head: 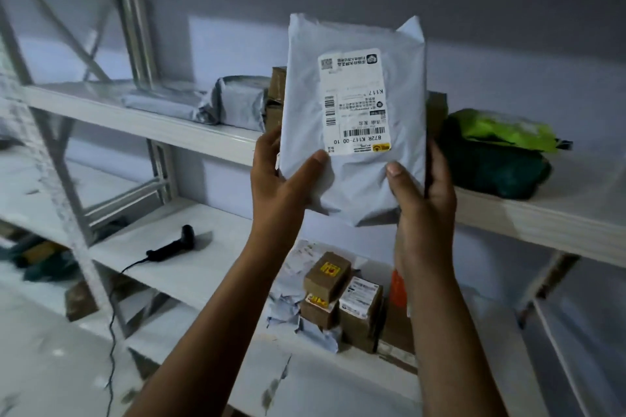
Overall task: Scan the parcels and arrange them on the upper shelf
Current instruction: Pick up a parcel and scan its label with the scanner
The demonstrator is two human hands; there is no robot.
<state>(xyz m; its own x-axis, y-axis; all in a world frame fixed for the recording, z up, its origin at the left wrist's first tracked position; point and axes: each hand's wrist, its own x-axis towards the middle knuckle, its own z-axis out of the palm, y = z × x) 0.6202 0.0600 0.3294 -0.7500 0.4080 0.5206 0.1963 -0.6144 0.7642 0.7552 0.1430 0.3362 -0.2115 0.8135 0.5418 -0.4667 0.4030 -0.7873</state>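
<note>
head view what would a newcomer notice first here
A grey parcel with an upside-down label fills the centre, held at its lower corners by the left hand and right hand. A bright green bag sits right on the upper shelf; a black scanner lies on the lower shelf.

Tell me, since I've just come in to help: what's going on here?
A person holds a grey parcel upright in both hands, left hand and right hand gripping its lower corners, label facing them, in front of the upper shelf. Other parcels already lie on that shelf. The scanner lies on the lower shelf, in neither hand.
</note>
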